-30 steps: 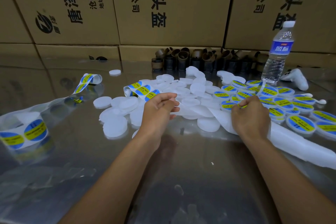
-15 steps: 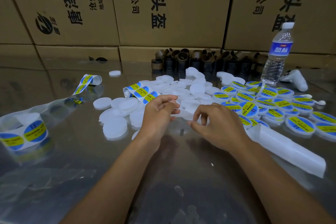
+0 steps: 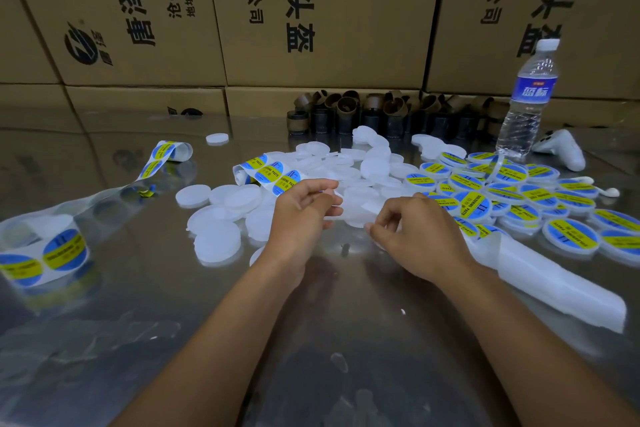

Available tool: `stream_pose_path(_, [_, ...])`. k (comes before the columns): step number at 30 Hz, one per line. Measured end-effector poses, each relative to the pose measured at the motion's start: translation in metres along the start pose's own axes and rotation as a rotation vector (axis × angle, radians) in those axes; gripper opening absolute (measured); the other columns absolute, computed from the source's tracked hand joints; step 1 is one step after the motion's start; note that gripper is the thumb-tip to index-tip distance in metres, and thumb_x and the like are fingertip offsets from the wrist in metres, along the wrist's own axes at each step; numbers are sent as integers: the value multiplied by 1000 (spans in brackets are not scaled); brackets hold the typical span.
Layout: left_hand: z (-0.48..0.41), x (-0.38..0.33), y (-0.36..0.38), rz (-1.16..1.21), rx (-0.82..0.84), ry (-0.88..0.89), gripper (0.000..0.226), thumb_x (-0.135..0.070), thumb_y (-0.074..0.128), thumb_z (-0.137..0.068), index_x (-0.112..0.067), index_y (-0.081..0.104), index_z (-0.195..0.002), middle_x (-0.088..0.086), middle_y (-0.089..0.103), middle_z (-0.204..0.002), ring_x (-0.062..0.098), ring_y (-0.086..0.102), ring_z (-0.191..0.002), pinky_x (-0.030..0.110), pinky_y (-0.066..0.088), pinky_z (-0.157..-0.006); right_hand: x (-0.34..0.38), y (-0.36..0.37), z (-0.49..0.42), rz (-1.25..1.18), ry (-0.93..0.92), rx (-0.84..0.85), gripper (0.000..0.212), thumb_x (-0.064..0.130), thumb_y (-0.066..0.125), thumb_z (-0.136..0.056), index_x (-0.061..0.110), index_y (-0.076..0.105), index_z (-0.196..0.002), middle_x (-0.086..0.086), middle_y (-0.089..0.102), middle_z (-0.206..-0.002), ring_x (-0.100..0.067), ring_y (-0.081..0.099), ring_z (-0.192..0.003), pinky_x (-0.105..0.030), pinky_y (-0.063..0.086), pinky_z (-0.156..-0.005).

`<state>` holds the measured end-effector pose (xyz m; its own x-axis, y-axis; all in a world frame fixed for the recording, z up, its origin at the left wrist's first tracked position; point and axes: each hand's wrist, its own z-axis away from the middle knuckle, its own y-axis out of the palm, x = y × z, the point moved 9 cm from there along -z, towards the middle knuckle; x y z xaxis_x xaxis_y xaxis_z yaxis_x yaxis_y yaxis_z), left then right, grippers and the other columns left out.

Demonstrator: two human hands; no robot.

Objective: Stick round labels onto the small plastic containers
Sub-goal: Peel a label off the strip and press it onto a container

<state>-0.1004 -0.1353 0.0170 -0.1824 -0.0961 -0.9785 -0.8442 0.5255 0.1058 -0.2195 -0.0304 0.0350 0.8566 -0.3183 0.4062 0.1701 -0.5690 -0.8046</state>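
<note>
**Hands meet over a plain white container**

Hands work close together at the middle of the shiny metal surface (image 3: 138,288). The left hand (image 3: 301,215) curls its fingers (image 3: 325,199) around the near edge of a white round container (image 3: 356,215), thumb on top, pinching it. The right hand (image 3: 419,236) hovers just beside it, thumb and forefinger pressed together at the tips; whether they grip a label or the container's edge cannot be told.

Unlabelled white containers (image 3: 221,218) lie scattered behind and left of the left hand. Labelled containers (image 3: 519,194) with blue and yellow stickers crowd the right side, some overlapping. A strip of round labels (image 3: 270,173) curls just behind the left hand, touching the white pile. A label roll (image 3: 45,253) stands at the far left, its clear backing trailing back to another curled strip (image 3: 166,154). White backing paper (image 3: 554,284) stretches out beside the right forearm.

A water bottle (image 3: 528,100) stands upright at the back right, near a white controller (image 3: 562,152). Empty cardboard cores (image 3: 381,111) line the foot of the stacked cardboard boxes (image 3: 311,10).
</note>
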Motion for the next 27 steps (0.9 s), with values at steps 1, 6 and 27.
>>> stream_pose_path(1, [0, 0, 0, 4, -1, 1, 23, -6, 52, -93, -23, 65, -87, -9, 65, -68, -1, 63, -61, 15, 50, -60, -1, -3, 0, -42, 13, -35, 23, 38, 64, -81, 30, 53, -64, 8, 60, -66, -13, 47, -80, -27, 30, -62])
stream_pose_path(6, [0, 0, -1, 12, -11, 6, 23, -4, 51, -92, -22, 66, -89, -9, 65, -68, -2, 63, -60, 15, 50, -59, 0, -15, -1, -267, 34, -198, 21, 35, 66, -82, 25, 59, -65, 6, 55, -54, -14, 51, -61, -31, 40, -59])
stream_pose_path(27, [8, -1, 27, 187, 266, -23, 15, -23, 54, -93, -14, 67, -96, 3, 67, -97, 15, 63, -91, 24, 51, -72, 17, -6, 0, -873, 63, -157, 21, 20, 64, -87, 20, 65, -66, 12, 58, -51, 1, 52, -50, -12, 41, -54])
